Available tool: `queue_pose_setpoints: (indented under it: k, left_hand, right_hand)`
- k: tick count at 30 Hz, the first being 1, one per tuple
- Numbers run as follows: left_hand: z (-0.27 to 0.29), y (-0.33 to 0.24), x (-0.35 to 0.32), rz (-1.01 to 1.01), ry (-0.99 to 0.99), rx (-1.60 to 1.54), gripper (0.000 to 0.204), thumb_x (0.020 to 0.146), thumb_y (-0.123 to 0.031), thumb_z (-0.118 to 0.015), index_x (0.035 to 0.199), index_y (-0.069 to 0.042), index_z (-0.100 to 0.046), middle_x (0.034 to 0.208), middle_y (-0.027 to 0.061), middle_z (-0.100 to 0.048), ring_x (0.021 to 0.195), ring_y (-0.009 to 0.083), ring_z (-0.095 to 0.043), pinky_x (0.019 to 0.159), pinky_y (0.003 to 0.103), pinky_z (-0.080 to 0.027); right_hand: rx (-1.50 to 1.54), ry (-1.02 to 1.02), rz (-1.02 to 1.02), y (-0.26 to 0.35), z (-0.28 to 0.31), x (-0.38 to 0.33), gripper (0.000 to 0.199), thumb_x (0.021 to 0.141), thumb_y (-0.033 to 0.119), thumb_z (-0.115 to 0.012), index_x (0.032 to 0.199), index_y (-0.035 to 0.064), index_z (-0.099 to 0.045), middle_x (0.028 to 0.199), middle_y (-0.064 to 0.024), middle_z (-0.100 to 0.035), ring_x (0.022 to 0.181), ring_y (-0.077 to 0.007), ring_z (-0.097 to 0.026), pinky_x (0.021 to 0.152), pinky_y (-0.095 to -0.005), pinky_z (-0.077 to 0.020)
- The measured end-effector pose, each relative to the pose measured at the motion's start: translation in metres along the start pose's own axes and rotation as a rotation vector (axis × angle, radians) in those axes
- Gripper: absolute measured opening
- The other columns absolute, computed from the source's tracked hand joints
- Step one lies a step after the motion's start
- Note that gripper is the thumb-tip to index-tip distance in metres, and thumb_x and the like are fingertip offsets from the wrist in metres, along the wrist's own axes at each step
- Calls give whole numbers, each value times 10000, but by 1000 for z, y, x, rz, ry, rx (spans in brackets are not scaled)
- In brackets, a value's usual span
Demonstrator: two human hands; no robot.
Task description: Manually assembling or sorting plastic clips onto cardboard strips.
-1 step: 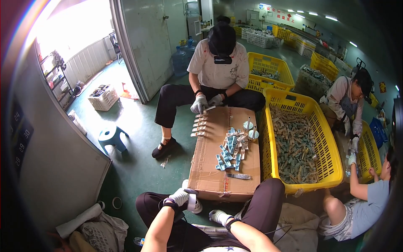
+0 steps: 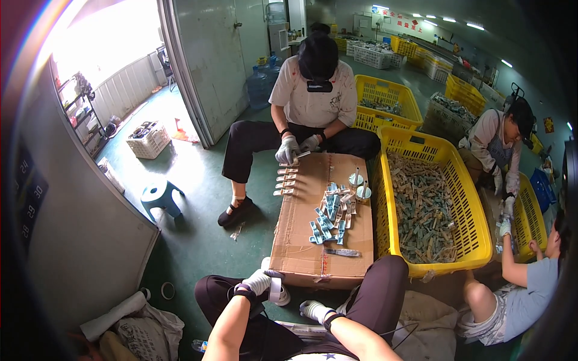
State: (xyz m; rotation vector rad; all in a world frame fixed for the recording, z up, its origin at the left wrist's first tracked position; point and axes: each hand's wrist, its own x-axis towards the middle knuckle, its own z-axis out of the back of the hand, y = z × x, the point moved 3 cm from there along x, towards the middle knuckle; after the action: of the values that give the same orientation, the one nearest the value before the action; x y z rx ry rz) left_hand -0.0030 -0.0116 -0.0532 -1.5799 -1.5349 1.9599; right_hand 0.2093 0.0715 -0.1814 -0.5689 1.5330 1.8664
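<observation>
My left hand (image 2: 257, 281), in a whitish knit glove, is closed round a white roll of tape (image 2: 276, 289) beside the near left corner of the brown cardboard box (image 2: 295, 231). My right hand (image 2: 315, 310), gloved too, hovers between my knees with curled fingers. Whether anything is inside it cannot be seen. On the box top lie a loose pile of light blue and beige clip-like pieces (image 2: 332, 207), a flat blade-like tool (image 2: 342, 253) and two small round containers with sticks in them (image 2: 363, 192). A row of pieces (image 2: 285, 185) lies along the far left edge.
Opposite me a seated person (image 2: 319, 90) works with gloved hands over the box's far edge. A large yellow crate (image 2: 484, 240) full of similar pieces stands at right, with two more people beyond. At left are a blue stool (image 2: 161, 197) and sacks (image 2: 144, 337).
</observation>
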Motion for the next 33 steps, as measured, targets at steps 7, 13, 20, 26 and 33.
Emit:
queue_pose_setpoints:
  k: [7, 13, 20, 26, 33]
  left_hand:
    - [-2, -2, 0, -5, -17, 48, 145, 857, 10, -617, 926, -33, -737, 835, 40, -692, 692, 164, -628, 633, 309, -507]
    - [5, 7, 7, -25, -10, 53, 202, 857, 57, -576, 948, -29, -735, 856, 41, -697, 721, 164, -632, 656, 310, -514]
    - [5, 10, 10, -27, 0, 70, 255, 857, 84, -537, 962, -38, -734, 866, 44, -699, 731, 168, -635, 666, 312, -517]
    - [1, 3, 4, -18, -10, 67, 229, 865, 63, -549, 957, -39, -733, 857, 39, -698, 717, 166, -630, 650, 315, -512]
    - [2, 1, 0, -34, 3, 66, 214, 863, 55, -560, 952, -38, -732, 852, 36, -696, 711, 164, -628, 646, 314, -508]
  right_hand:
    - [-17, -4, 13, -1, 1, 0, 210, 902, 214, -565, 970, 50, -678, 839, -85, -693, 765, -209, -634, 773, -351, -489]
    - [-42, -5, 5, 8, 2, -6, 206, 897, 210, -570, 967, 49, -678, 838, -87, -699, 769, -208, -638, 778, -351, -491]
    - [-47, 4, -4, 7, 3, -6, 209, 899, 215, -570, 967, 49, -679, 842, -86, -700, 778, -208, -639, 784, -351, -490]
    - [-43, 9, -16, 8, 3, -8, 217, 902, 224, -569, 973, 51, -679, 854, -88, -700, 792, -211, -640, 792, -350, -489]
    - [-90, 15, 11, 9, 2, -6, 215, 901, 217, -570, 986, 50, -675, 859, -93, -701, 808, -215, -646, 799, -350, -490]
